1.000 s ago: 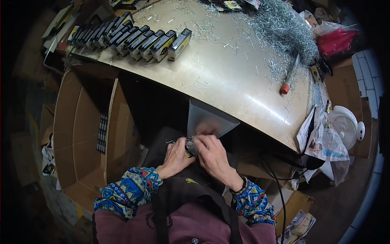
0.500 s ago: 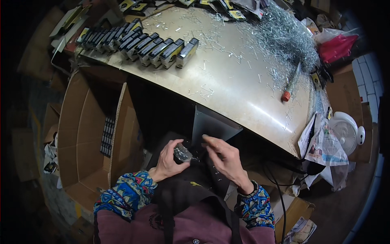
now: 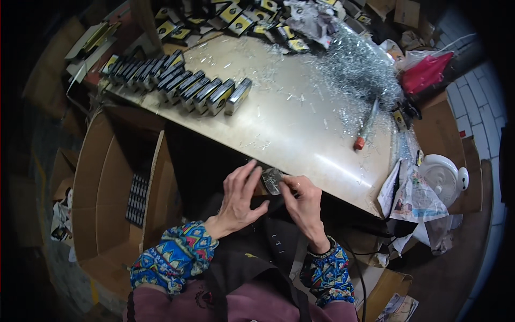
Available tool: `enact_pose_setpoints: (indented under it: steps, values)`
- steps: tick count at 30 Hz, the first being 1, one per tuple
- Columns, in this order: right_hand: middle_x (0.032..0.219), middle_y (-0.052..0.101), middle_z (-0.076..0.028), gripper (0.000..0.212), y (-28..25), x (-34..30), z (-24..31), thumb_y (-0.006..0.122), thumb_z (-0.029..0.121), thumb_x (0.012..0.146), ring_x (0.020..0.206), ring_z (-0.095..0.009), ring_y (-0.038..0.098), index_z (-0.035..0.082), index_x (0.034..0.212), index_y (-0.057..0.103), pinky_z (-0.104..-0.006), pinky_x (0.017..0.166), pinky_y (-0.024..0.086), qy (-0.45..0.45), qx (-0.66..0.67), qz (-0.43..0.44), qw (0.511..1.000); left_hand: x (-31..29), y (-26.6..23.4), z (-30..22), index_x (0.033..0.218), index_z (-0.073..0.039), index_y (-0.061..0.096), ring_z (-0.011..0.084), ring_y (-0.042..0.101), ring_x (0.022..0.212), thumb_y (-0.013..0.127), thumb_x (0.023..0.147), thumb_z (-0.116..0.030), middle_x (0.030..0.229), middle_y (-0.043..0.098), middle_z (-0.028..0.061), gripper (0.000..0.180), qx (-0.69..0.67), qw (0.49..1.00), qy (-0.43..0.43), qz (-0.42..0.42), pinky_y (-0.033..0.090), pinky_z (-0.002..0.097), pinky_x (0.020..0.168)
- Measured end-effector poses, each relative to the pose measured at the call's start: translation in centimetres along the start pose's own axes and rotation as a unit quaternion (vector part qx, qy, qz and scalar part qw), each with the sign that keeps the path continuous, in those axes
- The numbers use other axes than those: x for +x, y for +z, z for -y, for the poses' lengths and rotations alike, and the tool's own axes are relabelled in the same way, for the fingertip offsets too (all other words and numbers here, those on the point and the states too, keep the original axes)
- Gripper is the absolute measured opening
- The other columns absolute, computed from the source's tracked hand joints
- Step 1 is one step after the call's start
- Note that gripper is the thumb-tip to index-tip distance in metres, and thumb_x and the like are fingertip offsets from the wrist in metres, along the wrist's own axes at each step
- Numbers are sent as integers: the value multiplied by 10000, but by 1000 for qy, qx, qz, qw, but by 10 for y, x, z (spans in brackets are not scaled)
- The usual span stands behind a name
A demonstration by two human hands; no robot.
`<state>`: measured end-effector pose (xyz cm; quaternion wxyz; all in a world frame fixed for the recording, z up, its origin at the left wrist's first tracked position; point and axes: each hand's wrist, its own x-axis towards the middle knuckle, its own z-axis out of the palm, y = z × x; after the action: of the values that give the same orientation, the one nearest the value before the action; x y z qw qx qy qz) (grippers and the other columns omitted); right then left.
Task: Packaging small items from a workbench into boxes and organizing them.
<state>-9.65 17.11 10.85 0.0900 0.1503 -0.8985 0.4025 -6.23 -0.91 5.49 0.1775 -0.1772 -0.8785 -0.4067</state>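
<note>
My right hand (image 3: 304, 201) pinches a small clear plastic case (image 3: 272, 181) by its right side, just off the table's front edge. Thin bits of metal show inside or on the case; which, I cannot tell. Close to its left side is my left hand (image 3: 238, 199), open, fingers apart and slightly blurred, holding nothing. Both hands are above my dark apron (image 3: 252, 268), where a few loose bits of metal lie. On the metal-topped table (image 3: 225, 129) stands a slanted row of small black-and-yellow boxes (image 3: 217, 96). A large heap of thin silvery pins (image 3: 357, 67) spreads across its far right.
An open cardboard carton (image 3: 99, 182) stands at my left, with packed dark boxes (image 3: 138, 198) inside. A clear tube with a red cap (image 3: 359, 143) lies near the heap. More boxes (image 3: 238, 24) crowd the far edge. A white fan (image 3: 441, 177) and plastic bags (image 3: 418, 198) are at right.
The clear case has passed from my left hand to my right, and both hands have moved up toward the table edge. My left hand has opened. The view has shifted a little.
</note>
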Motion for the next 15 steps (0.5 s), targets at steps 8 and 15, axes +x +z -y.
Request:
enact_pose_setpoints:
  steps: [8,15]
  values:
    - [845,745,-130,176,-26,14,-12,718,54,851,735,-125,691,-20,1009,742,-262,683,539,168,167,71,969,21,-4,-5,1481,50,316,371,514,1224,834,683,-132,1359,521,201,969,-31,999,-13,16,391,447,1046]
    - [1173,678,-104,249,-26,14,-8,754,68,863,948,-151,641,4,1102,727,-265,810,522,77,210,-4,975,38,-5,-14,1310,-3,481,382,627,1025,832,638,-99,1164,601,203,764,-101,988,-110,26,527,412,874]
